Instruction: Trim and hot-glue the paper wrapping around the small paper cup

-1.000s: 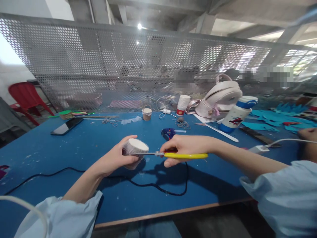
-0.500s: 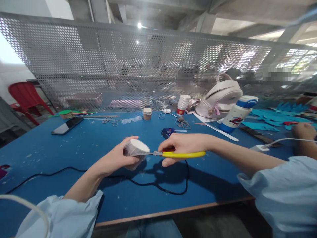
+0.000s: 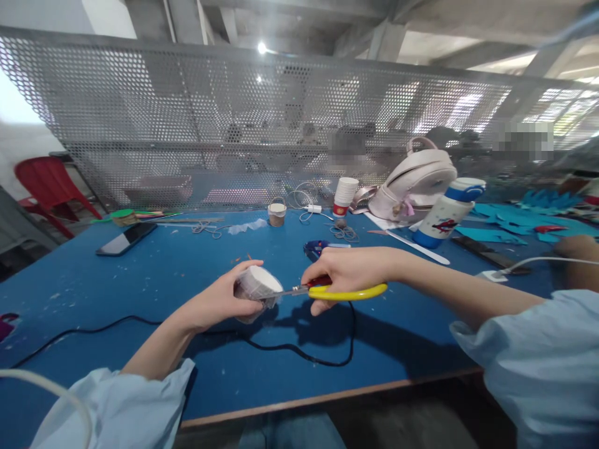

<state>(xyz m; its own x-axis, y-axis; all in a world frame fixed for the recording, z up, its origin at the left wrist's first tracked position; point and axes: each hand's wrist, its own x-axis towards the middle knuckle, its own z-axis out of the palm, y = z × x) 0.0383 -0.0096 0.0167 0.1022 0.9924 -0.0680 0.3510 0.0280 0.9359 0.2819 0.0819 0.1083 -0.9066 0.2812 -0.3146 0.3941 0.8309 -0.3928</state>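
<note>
My left hand (image 3: 224, 296) is wrapped round a small paper cup (image 3: 264, 280), tilted with its white round end facing right and up. Thin whitish mesh-like material covers the cup's side and sticks out past its edge. My right hand (image 3: 344, 271) grips yellow-handled scissors (image 3: 349, 292), whose blades point left and touch the wrapping at the cup's right edge. Whether the blades are parted I cannot tell. Just beyond my right hand lies a dark blue glue gun (image 3: 316, 248).
Farther back on the blue table (image 3: 224, 393) stand a small bucket-like cup (image 3: 277, 215), stacked paper cups (image 3: 345, 196), a pink backpack (image 3: 414, 184) and a bottle (image 3: 447, 212). A phone (image 3: 126, 239) lies left. A black cable (image 3: 281, 347) crosses the front. Another person's hand (image 3: 578, 252) is far right.
The scissors' blades have shifted slightly down and right, from across the cup's end to its right edge. The cup has turned a little in my left hand, showing more wrapping.
</note>
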